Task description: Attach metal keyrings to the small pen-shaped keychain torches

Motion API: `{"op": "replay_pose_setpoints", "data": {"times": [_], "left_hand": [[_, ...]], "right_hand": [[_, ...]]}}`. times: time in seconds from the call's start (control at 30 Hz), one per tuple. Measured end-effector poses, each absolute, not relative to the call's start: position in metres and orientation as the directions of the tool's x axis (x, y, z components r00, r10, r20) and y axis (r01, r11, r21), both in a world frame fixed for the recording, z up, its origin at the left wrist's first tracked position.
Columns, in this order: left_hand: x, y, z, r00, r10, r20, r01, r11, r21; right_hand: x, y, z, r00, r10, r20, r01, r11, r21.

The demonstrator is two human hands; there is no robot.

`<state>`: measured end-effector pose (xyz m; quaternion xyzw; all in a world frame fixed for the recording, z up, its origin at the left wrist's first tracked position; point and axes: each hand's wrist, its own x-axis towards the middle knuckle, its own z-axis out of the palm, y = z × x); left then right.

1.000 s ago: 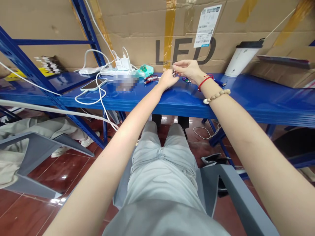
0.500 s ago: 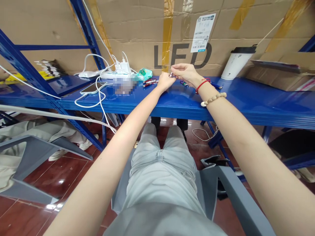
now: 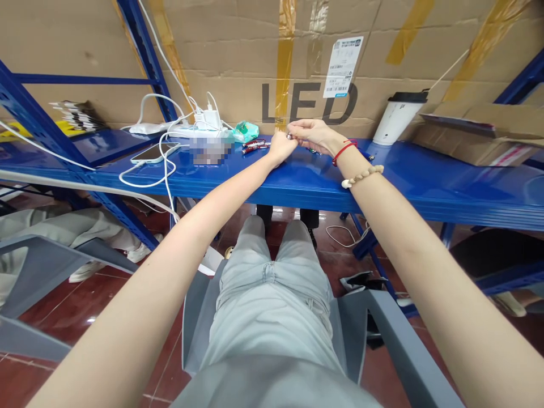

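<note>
Over the blue shelf top my two hands meet. My left hand [image 3: 281, 148] is closed, its fingers curled away from me, and whatever it holds is hidden. The thumb and fingers of my right hand [image 3: 312, 135] pinch a small shiny metal piece [image 3: 289, 136] at the top of my left fist. Its kind is too small to make out. Just left of my left hand lie several red pens [image 3: 255, 146]. Small green and dark coloured items [image 3: 315, 151] show partly beneath my right hand. A blue pen-like item [image 3: 366, 155] is partly hidden behind my right wrist.
A white cup [image 3: 395, 120] with a black lid and an open cardboard box [image 3: 471, 139] stand at right. To the left are a power strip with white chargers [image 3: 207, 119], a green packet [image 3: 245, 131], a phone [image 3: 155, 153] and loose white cables. Large cardboard [image 3: 238, 56] closes the back.
The view has shifted slightly. My right fingers have come down closer against my left fist, still around the small metal piece.
</note>
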<state>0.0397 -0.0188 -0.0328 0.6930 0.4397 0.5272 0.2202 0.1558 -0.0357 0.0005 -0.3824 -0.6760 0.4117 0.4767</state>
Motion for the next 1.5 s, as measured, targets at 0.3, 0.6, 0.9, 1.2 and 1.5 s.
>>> {"op": "replay_pose_setpoints", "data": {"times": [0.3, 0.6, 0.9, 1.2, 1.5], "left_hand": [[0.04, -0.019, -0.03, 0.027, 0.811, 0.585, 0.491, -0.521, 0.699], [0.038, -0.018, -0.034, 0.115, 0.789, 0.603, 0.562, -0.552, 0.615], [0.033, -0.011, -0.033, 0.116, 0.818, 0.563, 0.536, -0.529, 0.658], [0.033, -0.007, -0.034, 0.145, 0.808, 0.57, 0.551, -0.545, 0.632], [0.034, -0.012, -0.034, 0.149, 0.808, 0.57, 0.551, -0.546, 0.631]], "right_hand": [[0.155, -0.041, 0.01, -0.295, 0.934, 0.204, 0.187, 0.266, -0.946], [0.166, -0.045, 0.012, -0.296, 0.946, 0.13, 0.323, 0.227, -0.919], [0.162, -0.04, 0.009, -0.24, 0.966, 0.098, 0.356, 0.181, -0.917], [0.167, -0.035, 0.006, -0.228, 0.956, 0.184, 0.35, 0.257, -0.901], [0.165, -0.043, 0.011, -0.239, 0.958, 0.16, 0.344, 0.238, -0.908]]}}
